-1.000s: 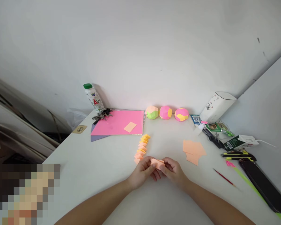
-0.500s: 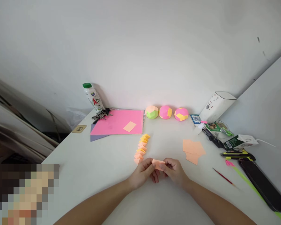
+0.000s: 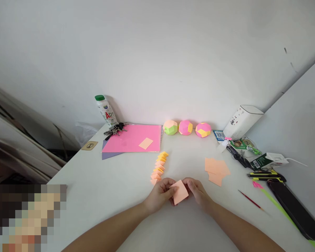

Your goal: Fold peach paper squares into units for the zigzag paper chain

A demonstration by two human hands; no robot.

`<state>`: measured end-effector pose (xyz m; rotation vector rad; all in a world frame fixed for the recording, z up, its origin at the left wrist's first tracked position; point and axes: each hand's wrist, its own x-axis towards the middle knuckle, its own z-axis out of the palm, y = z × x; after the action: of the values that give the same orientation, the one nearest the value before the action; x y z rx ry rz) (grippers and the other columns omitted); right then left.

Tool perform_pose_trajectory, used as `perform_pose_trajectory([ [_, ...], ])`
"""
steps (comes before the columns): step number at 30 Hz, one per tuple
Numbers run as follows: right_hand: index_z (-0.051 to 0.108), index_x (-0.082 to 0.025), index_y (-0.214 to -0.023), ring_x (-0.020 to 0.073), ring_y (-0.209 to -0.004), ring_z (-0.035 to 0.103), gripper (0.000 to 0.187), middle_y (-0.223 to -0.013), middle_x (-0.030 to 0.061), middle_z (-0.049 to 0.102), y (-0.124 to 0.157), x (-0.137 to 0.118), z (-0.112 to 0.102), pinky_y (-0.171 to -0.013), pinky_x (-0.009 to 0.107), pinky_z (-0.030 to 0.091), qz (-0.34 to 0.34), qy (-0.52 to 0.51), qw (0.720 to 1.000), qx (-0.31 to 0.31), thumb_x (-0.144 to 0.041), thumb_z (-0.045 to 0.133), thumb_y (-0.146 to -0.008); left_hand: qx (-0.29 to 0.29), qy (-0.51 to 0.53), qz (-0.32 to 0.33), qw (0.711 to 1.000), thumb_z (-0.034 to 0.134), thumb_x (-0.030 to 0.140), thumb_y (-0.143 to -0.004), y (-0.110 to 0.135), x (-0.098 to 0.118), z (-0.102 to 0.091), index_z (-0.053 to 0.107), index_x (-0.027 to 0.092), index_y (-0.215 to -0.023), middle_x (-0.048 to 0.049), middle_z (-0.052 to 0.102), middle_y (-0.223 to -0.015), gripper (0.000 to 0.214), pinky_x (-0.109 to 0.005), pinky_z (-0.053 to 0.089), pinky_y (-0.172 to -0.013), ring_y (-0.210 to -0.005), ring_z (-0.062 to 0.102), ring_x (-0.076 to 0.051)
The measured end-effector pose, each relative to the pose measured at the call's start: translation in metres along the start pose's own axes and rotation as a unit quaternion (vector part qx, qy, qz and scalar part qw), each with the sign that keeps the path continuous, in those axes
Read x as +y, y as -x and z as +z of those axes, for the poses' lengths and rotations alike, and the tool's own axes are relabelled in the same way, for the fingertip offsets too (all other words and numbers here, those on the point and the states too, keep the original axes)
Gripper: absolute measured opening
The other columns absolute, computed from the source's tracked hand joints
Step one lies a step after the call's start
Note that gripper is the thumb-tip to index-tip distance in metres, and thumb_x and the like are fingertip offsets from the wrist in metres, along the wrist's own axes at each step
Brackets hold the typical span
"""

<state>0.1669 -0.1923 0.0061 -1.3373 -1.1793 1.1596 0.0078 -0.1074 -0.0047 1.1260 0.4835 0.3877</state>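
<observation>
Both my hands meet over the white table [image 3: 99,189], pinching one small peach paper square [image 3: 180,192] between them. My left hand [image 3: 160,194] grips its left edge with curled fingers. My right hand [image 3: 198,192] holds its right edge, fingers curled. The square faces me, tilted. A row of folded peach and yellow paper pieces [image 3: 159,167] runs just beyond my left hand. A loose pile of flat peach squares [image 3: 216,169] lies past my right hand.
At the back stand three paper balls [image 3: 186,127], a pink sheet [image 3: 133,138] with a peach note, keys [image 3: 114,128] and a bottle [image 3: 106,110]. To the right are a white box [image 3: 243,120], a cutter [image 3: 266,174], a red stick [image 3: 250,199] and a dark flat device [image 3: 295,210].
The peach paper, held edge-on and narrow before, is now spread flat and turned toward me. Both hands stayed in place.
</observation>
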Motion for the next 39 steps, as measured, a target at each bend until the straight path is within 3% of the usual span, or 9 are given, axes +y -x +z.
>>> perform_pose_trajectory([
  [4, 0.054, -0.018, -0.068, 0.0139, -0.055, 0.05, 0.039, -0.06, -0.0004, 0.053, -0.002, 0.005, 0.0, -0.05, 0.025, 0.039, 0.033, 0.032, 0.999, 0.013, -0.056, 0.055, -0.078, 0.019, 0.002, 0.005, 1.0, 0.064, 0.043, -0.076, 0.0, -0.003, -0.001, 0.053, 0.016, -0.081, -0.0006, 0.064, -0.066, 0.03, -0.026, 0.05, -0.049, -0.054, 0.06, -0.013],
  [12, 0.045, -0.02, -0.063, 0.0117, -0.051, 0.041, 0.039, -0.054, -0.004, 0.041, -0.001, 0.007, -0.002, -0.047, 0.024, 0.034, 0.016, 0.058, 0.996, 0.058, -0.054, 0.054, -0.079, -0.013, -0.07, -0.01, 0.997, 0.063, 0.043, -0.076, 0.0, -0.001, -0.002, 0.059, 0.013, -0.082, 0.0013, 0.059, -0.053, 0.032, -0.025, 0.048, -0.047, -0.048, 0.06, -0.014],
  [17, 0.036, -0.02, -0.059, 0.0088, -0.047, 0.031, 0.043, -0.051, -0.0069, 0.031, -0.001, 0.009, -0.001, -0.045, 0.022, 0.028, 0.015, 0.053, 0.997, 0.055, -0.052, 0.053, -0.082, -0.007, -0.075, -0.024, 0.997, 0.059, 0.049, -0.077, 0.001, 0.001, -0.001, 0.046, 0.017, -0.068, 0.0028, 0.058, -0.046, 0.036, -0.02, 0.04, -0.037, -0.037, 0.056, -0.012],
  [27, 0.047, -0.018, -0.063, 0.012, -0.052, 0.045, 0.041, -0.056, -0.0025, 0.046, 0.0, 0.007, -0.002, -0.049, 0.024, 0.038, 0.033, 0.006, 0.999, 0.027, -0.055, 0.052, -0.081, -0.007, -0.062, -0.019, 0.998, 0.056, 0.052, -0.078, 0.002, 0.006, 0.001, 0.045, 0.017, -0.065, 0.0023, 0.059, -0.049, 0.038, -0.022, 0.045, -0.042, -0.042, 0.057, -0.012],
  [31, 0.055, -0.017, -0.071, 0.013, -0.055, 0.047, 0.038, -0.059, -0.0013, 0.049, 0.0, 0.011, -0.003, -0.05, 0.025, 0.039, 0.03, 0.03, 0.999, 0.025, -0.054, 0.053, -0.08, -0.002, -0.06, -0.022, 0.998, 0.06, 0.05, -0.076, 0.001, 0.006, 0.0, 0.053, 0.016, -0.076, 0.0029, 0.058, -0.052, 0.035, -0.023, 0.045, -0.042, -0.043, 0.058, -0.013],
  [34, 0.055, -0.019, -0.097, 0.0127, -0.055, 0.047, 0.033, -0.062, -0.0022, 0.048, 0.001, 0.014, -0.001, -0.051, 0.024, 0.041, 0.017, 0.012, 0.999, 0.042, -0.049, 0.05, -0.084, 0.003, -0.054, -0.027, 0.998, 0.058, 0.05, -0.077, 0.0, 0.006, -0.001, 0.053, 0.015, -0.081, 0.0041, 0.056, -0.05, 0.036, -0.02, 0.039, -0.038, -0.038, 0.055, -0.011],
  [37, 0.041, -0.024, -0.121, 0.0121, -0.056, 0.048, 0.036, -0.074, -0.0003, 0.052, 0.003, 0.016, 0.001, -0.052, 0.025, 0.043, -0.036, -0.004, 0.998, 0.049, -0.04, 0.045, -0.089, 0.009, -0.047, -0.022, 0.999, 0.055, 0.05, -0.08, -0.001, 0.006, -0.003, 0.053, 0.014, -0.085, 0.003, 0.058, -0.054, 0.036, -0.019, 0.036, -0.036, -0.035, 0.051, -0.008],
  [39, 0.044, -0.025, -0.119, 0.0121, -0.057, 0.049, 0.031, -0.084, 0.0029, 0.054, 0.003, 0.016, 0.002, -0.053, 0.026, 0.044, -0.083, 0.022, 0.996, 0.034, -0.035, 0.044, -0.09, 0.022, -0.041, -0.019, 0.999, 0.054, 0.05, -0.08, -0.001, 0.005, -0.004, 0.053, 0.015, -0.082, 0.004, 0.056, -0.053, 0.036, -0.018, 0.034, -0.035, -0.034, 0.048, -0.007],
])
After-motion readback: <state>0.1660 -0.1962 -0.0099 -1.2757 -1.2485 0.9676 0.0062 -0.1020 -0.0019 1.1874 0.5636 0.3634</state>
